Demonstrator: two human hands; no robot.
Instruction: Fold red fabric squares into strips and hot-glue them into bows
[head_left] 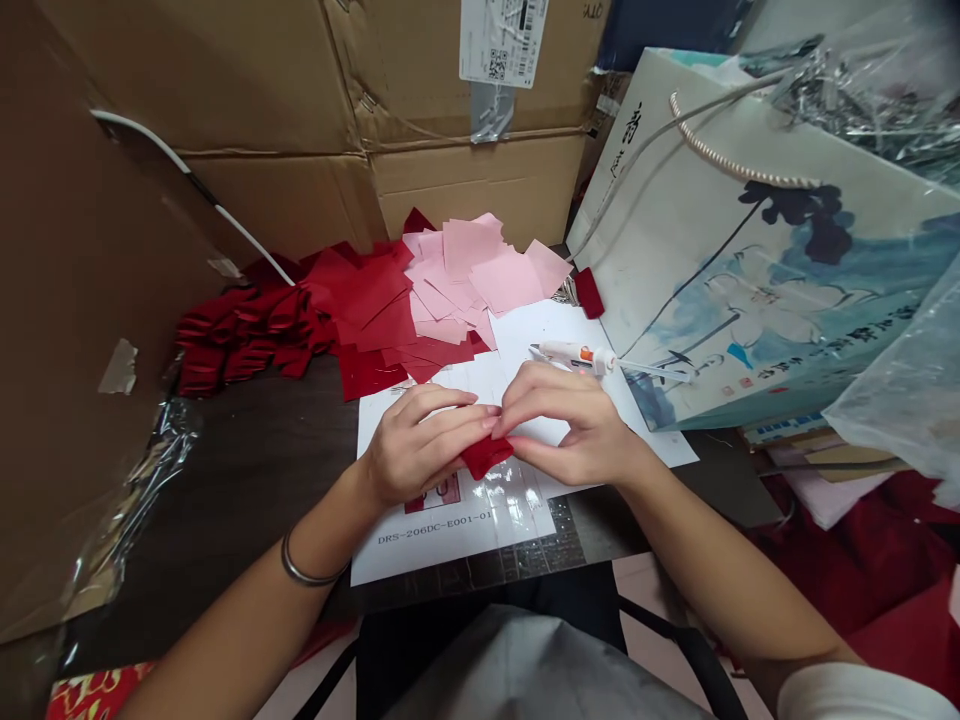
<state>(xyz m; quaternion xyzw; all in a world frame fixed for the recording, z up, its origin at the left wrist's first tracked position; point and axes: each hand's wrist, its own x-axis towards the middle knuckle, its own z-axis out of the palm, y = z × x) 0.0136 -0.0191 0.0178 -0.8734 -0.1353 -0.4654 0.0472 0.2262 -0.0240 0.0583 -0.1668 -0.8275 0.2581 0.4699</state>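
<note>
1. My left hand [420,445] and right hand [570,425] were close together, their fingertips pinching a folded red square [486,457] between them, above a white printed sheet [570,340] near the front edge of the counter [277,440].
2. A hot glue gun [574,357] lay on the sheet, just beyond my right hand.
3. Toward the counter's back edge, loose pink squares [480,270] overlapped loose red squares [367,310].
4. Folded red pieces [240,335] lay in a row toward the left, just beside a cardboard box [75,300].

Deep red folded square [487,457], pale pink squares [480,265], white-and-orange glue gun [574,357], blue-and-black lotus-printed bag [720,300]
</note>
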